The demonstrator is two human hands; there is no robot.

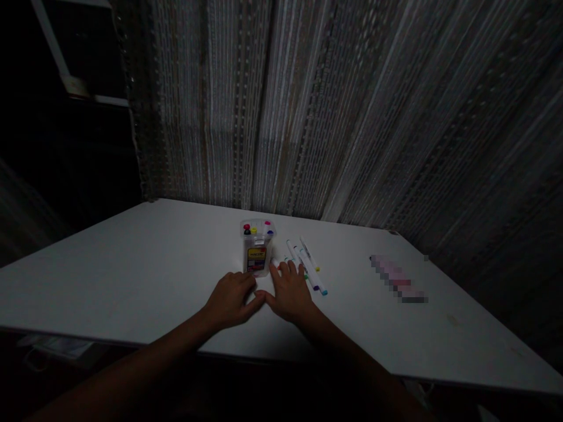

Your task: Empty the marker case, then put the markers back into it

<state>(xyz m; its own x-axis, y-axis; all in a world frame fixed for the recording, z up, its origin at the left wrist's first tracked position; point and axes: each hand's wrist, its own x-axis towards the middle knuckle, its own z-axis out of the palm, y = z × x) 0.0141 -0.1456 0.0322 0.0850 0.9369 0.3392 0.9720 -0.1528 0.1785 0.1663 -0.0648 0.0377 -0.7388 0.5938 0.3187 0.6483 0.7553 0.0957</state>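
In the head view, the step in hand seems to be handling at the box (257,258), which stands upright on the tabletop (176,252), just beyond the left hand (231,300). Its fingers lie together, thumb out; in this dimness I can't tell whether they pinch anything. The right hand (291,291) has its fingers spread beside the loose markers (313,271). Any lift would call for a firmer grasp.

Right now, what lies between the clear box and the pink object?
Loose markers, the right hand over some, then bare table; the head view shows this.
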